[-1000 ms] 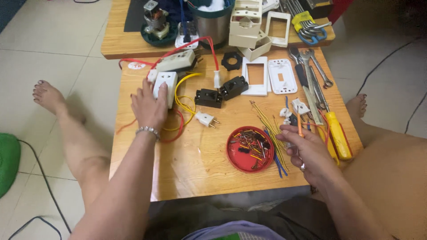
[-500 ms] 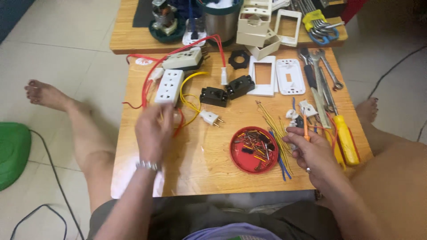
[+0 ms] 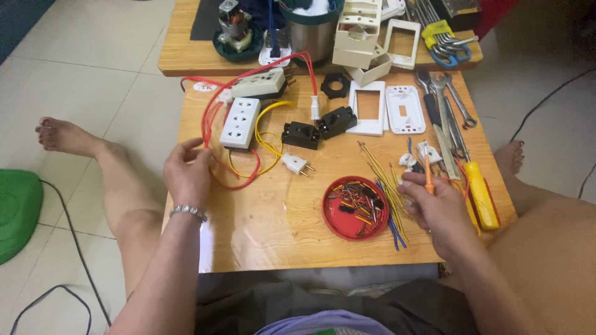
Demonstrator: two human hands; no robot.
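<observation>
1. Fingers (image 3: 197,154) of left hand (image 3: 188,174) are curled narrow round a red wire (image 3: 208,118) at the wooden table's (image 3: 273,223) left edge, near a white socket strip (image 3: 240,122).
2. A small orange-handled screwdriver (image 3: 428,178) is pinched upright in right hand (image 3: 437,208), fingers closed on it.
3. A red dish (image 3: 356,208) of wire scraps is seen just left of right hand; yellow wire strands (image 3: 382,170) lie btwn them.

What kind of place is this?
Probably a home spot for electrical repair: a low wooden table on a tiled floor, strewn with socket strips, wrenches and a red dish of wire scraps.
</observation>
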